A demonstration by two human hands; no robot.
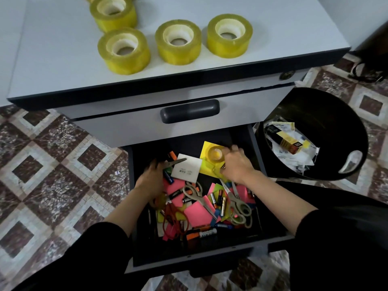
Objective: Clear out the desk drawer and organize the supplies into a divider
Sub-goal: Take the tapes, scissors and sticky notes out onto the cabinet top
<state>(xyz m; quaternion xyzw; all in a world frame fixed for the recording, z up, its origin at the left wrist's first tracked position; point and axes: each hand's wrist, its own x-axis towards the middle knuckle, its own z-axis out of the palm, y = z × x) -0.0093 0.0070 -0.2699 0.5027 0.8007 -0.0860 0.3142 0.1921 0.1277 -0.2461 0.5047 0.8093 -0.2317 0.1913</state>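
Note:
The open black drawer (259, 215) holds a jumble of pink and yellow sticky notes, batteries, markers and several scissors. My left hand (151, 179) is at the drawer's back left, closed around the handles of a pair of scissors (175, 162) whose blades point right over a white card (185, 169). My right hand (237, 164) reaches into the back right and grips a small yellow tape roll (214, 153) lying on a yellow note. Two grey-handled scissors (199, 196) (237, 201) lie in the middle of the pile.
Several large yellow tape rolls (178, 42) stand on the white cabinet top (52, 59). A closed drawer with a dark handle (190, 111) is above the open one. A black waste bin (327, 114) with paper scraps stands right of the drawer on the patterned tile floor.

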